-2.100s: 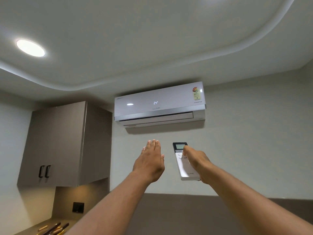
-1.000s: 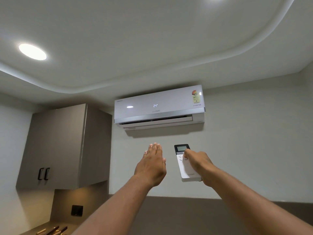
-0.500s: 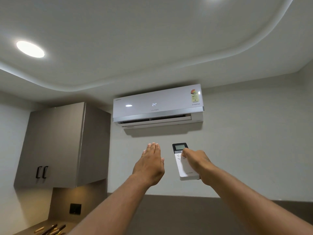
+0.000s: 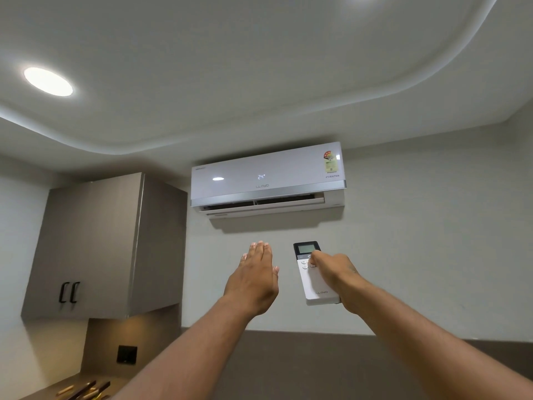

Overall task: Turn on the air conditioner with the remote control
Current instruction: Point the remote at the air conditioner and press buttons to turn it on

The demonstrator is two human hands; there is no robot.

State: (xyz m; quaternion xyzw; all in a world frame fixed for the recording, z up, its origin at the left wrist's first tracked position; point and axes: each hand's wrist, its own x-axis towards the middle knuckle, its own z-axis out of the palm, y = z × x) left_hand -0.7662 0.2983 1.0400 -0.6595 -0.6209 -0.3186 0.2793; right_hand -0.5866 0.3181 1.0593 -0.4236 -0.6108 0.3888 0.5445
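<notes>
Head view, tilted up at the wall: both bare arms are raised toward the air conditioner (image 4: 268, 180), which is mounted high on the pale wall just under the ceiling. Its front panel shows a lit "24" and the flap along its underside stands ajar, a dark slot visible behind it.

Over on the right, the right hand (image 4: 336, 274) is wrapped around the white remote control (image 4: 313, 280), fingers closed on its far edge and back, thumb laid across the buttons just under the small screen. The remote is held upright, its dark screen end pointing up at the unit, well below it. Whether the thumb is actually pressing down cannot be told.

The left hand (image 4: 255, 280) holds nothing: palm away from the camera, fingers straight and pressed together, flat and lifted beside the remote but apart from it.

To the left, a brown wall cabinet (image 4: 95, 246) with two black handles hangs in the corner. A round ceiling light (image 4: 48, 81) glows above it. Down at the bottom left edge, a countertop (image 4: 43, 391) carries a few long-handled objects, too small to identify.
</notes>
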